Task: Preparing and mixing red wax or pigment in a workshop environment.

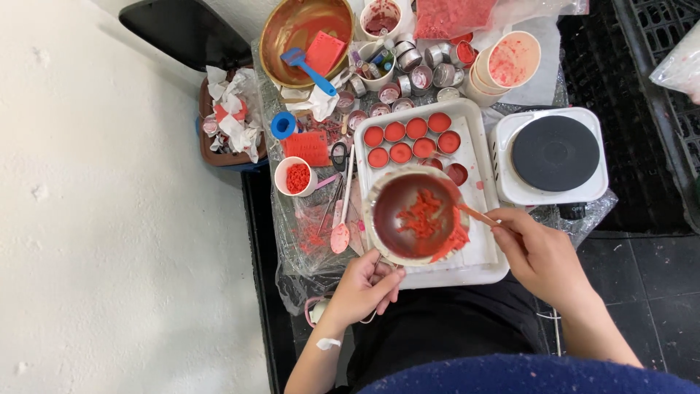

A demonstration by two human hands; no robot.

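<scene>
The bowl (415, 215) sits on the tray (481, 270), filled tins (408, 140) behind it, the hotplate (554, 153) to its right.

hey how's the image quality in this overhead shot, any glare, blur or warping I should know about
Head view: soft, even light and mostly sharp; the gold bowl shows a mild sheen, the plastic sheet under the white tray glints faintly; wide-angle lens bends the edges slightly; left hand and right hand at the small pan look crisp, with no evident motion blur; blue sleeve at the bottom is soft.
</scene>
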